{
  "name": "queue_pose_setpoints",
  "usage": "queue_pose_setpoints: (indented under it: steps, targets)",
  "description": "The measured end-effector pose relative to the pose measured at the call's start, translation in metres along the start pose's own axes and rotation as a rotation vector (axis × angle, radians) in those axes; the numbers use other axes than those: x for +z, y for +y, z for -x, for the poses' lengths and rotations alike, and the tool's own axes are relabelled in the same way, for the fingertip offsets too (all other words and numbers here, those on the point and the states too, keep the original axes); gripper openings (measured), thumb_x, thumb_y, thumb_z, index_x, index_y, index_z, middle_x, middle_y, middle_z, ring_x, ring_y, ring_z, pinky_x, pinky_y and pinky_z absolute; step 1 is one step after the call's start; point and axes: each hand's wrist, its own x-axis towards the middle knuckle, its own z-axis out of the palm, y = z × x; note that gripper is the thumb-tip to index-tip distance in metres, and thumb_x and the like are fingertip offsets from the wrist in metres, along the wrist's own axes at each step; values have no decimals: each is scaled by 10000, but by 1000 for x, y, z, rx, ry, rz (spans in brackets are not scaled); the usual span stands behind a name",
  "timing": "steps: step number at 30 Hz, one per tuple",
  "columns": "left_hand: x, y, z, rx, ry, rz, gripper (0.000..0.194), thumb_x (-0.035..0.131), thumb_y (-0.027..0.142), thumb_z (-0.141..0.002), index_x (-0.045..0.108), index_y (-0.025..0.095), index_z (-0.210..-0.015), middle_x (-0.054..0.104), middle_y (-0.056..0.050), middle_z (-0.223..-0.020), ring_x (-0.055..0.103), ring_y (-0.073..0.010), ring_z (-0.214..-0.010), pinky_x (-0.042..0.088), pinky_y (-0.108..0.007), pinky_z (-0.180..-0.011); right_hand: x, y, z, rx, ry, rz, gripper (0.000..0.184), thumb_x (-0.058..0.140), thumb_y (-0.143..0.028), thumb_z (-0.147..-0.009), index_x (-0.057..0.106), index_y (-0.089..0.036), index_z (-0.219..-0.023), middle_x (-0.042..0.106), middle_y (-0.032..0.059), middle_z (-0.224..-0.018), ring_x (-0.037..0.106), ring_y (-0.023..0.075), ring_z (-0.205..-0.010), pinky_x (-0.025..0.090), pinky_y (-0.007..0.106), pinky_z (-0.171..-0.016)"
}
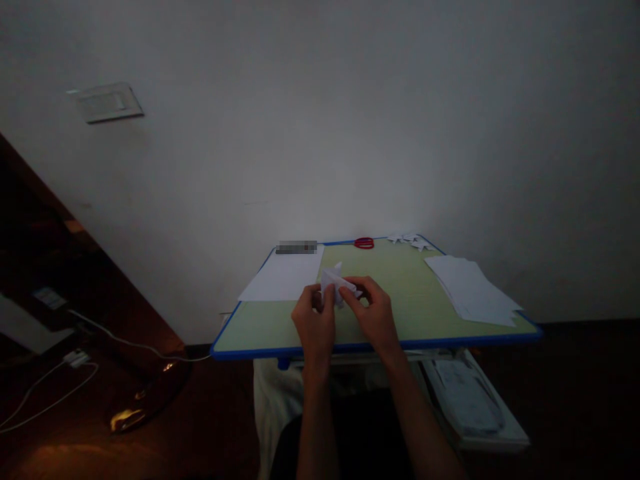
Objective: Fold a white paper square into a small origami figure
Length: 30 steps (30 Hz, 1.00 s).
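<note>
Above the middle of the green table [400, 293], a piece of folded white paper [336, 277] with pointed corners is held between both hands. My left hand [315, 317] pinches its left side between thumb and fingers. On the right side, the thumb and fingers of my right hand [371, 308] close on the paper's edge. Part of the paper is hidden behind the fingers. A white sheet [285, 277] lies left of the hands. Several small white paper stars [421, 245] sit at the far right corner.
Red-handled scissors [364, 243] lie at the table's back edge. A blurred dark object [296, 247] rests atop the left sheet. Stacked white paper [470, 290] covers part of the right side. Below, an open drawer [500, 437] sticks out. White cables [125, 345] run at left.
</note>
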Motion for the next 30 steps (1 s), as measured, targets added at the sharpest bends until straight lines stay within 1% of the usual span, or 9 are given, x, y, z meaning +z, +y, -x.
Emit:
queue_pose_setpoints:
  steps: [4, 7, 11, 14, 17, 21, 24, 27, 30]
  targets:
    - [0, 3, 2, 13, -11, 87, 254, 647, 423, -930, 706, 185, -996, 709, -37, -823, 641, -176, -720, 499, -281, -685, 0, 1, 0, 58, 53, -34, 192, 717, -368, -878, 726, -211, -987, 746, 58, -961, 679, 219, -844, 523, 334, -741]
    - [-1, 8, 2, -12, -16, 159, 265, 579, 414, -971, 720, 189, -977, 726, -50, -868, 670, -182, -762, 523, -286, -717, -1, 2, -1, 97, 88, -63, 213, 721, -377, -871, 716, -205, -997, 750, 66, -972, 687, 225, -856, 525, 341, -750]
    - [-6, 12, -1, -65, -53, 269, 235, 660, 399, -919, 747, 181, -901, 718, -37, -795, 665, -182, -741, 525, -280, -713, -2, 1, -2, 128, 105, -88, 225, 728, -392, -861, 714, -205, -985, 754, 64, -952, 688, 227, -848, 528, 343, -752]
    - [-9, 7, -3, -85, -117, 339, 225, 721, 393, -880, 772, 176, -911, 705, -26, -762, 644, -169, -729, 511, -272, -721, -2, 1, -2, 146, 102, -106, 230, 730, -394, -857, 713, -205, -986, 757, 63, -952, 689, 227, -851, 527, 343, -755]
    - [-9, -2, -5, -113, -167, 407, 236, 727, 398, -884, 785, 175, -934, 688, -16, -747, 632, -158, -752, 498, -265, -748, -3, 1, -2, 157, 96, -119, 237, 731, -402, -854, 715, -205, -984, 757, 64, -943, 685, 226, -844, 522, 340, -742]
    - [-7, -9, -6, -167, -212, 508, 278, 700, 425, -903, 783, 166, -960, 685, -24, -762, 639, -164, -780, 501, -284, -783, -3, 3, -3, 178, 99, -137, 253, 742, -411, -838, 715, -206, -982, 760, 64, -933, 684, 226, -829, 528, 343, -736]
    - [-6, -8, -6, -180, -231, 507, 264, 758, 411, -852, 760, 175, -971, 690, -18, -767, 627, -151, -737, 497, -274, -746, -4, 3, -3, 179, 108, -136, 261, 751, -414, -830, 721, -206, -985, 764, 64, -937, 684, 225, -827, 533, 343, -731]
    - [-5, -6, -7, -195, -261, 511, 254, 784, 403, -825, 696, 175, -899, 667, -8, -757, 619, -141, -720, 493, -259, -718, -4, -1, -3, 184, 104, -151, 251, 757, -410, -823, 724, -208, -969, 761, 55, -920, 688, 221, -815, 532, 333, -718]
    - [-4, -5, -7, -246, -284, 521, 309, 822, 402, -776, 627, 179, -864, 636, -2, -787, 601, -128, -701, 481, -237, -652, -3, -6, -3, 177, 76, -169, 221, 764, -391, -819, 727, -213, -945, 758, 41, -884, 689, 207, -771, 532, 322, -701]
